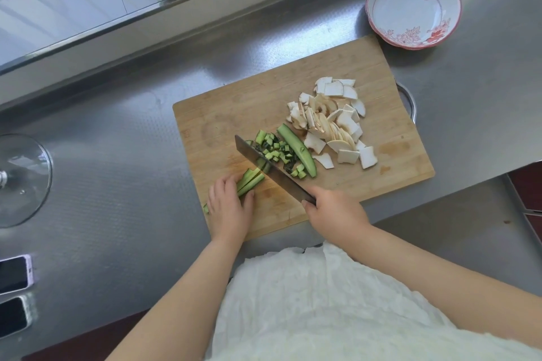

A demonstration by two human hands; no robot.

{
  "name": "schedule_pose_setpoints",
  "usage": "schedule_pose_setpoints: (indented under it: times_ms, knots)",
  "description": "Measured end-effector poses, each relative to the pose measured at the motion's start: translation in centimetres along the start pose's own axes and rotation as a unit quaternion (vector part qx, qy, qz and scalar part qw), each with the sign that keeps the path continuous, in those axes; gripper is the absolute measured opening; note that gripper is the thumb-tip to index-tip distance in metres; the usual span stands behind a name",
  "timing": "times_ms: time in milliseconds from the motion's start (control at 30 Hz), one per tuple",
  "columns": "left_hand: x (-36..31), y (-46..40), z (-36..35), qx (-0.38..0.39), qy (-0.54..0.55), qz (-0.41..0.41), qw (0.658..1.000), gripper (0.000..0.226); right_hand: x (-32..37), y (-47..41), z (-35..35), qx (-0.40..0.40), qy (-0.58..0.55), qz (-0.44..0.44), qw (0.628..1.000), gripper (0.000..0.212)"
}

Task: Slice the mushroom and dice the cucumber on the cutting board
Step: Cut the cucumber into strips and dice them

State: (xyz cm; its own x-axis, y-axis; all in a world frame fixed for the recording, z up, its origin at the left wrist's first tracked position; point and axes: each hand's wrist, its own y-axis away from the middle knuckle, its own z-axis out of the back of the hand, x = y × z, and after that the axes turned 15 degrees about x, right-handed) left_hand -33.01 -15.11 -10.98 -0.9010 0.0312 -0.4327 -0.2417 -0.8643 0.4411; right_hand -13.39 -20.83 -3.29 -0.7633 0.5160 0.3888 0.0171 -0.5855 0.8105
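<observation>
Green cucumber strips (249,182), cut lengthwise and bundled side by side, lie near the front left edge of the pale rectangular wooden cutting board (234,108). Their long axis runs diagonally, from the left hand (228,208) up and to the right toward the blade. That hand lies over the bundle's near end with fingers curled down on it, holding the strips together. The right hand (331,211) grips the handle of the broad dark-bladed kitchen knife (269,167), whose edge crosses the strips at their free end, roughly square to their length. Just beyond the blade sits a heap of small green cucumber dice (278,152), with an uncut cucumber wedge (296,149) beside it. Further right, a pile of white sliced mushroom (334,120) suggests that part is done. Judging from this, each next cut needs the blade to step along the bundle's axis toward the left fingers, which must retreat.
</observation>
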Motion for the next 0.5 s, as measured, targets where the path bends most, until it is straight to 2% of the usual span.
schedule_pose_setpoints:
  times_ms: [100, 500]
  knots:
    - [0.3, 0.0, 0.0, -0.004, 0.010, -0.017, 1.000, 0.040, 0.1, -0.1, -0.3, 0.008, 0.008, -0.009, 1.000, 0.012]
    - [1.0, -0.4, 0.1, 0.016, 0.049, -0.049, 0.997, 0.042, 0.0, -0.1, -1.6, -0.016, 0.023, -0.019, 0.999, 0.015]
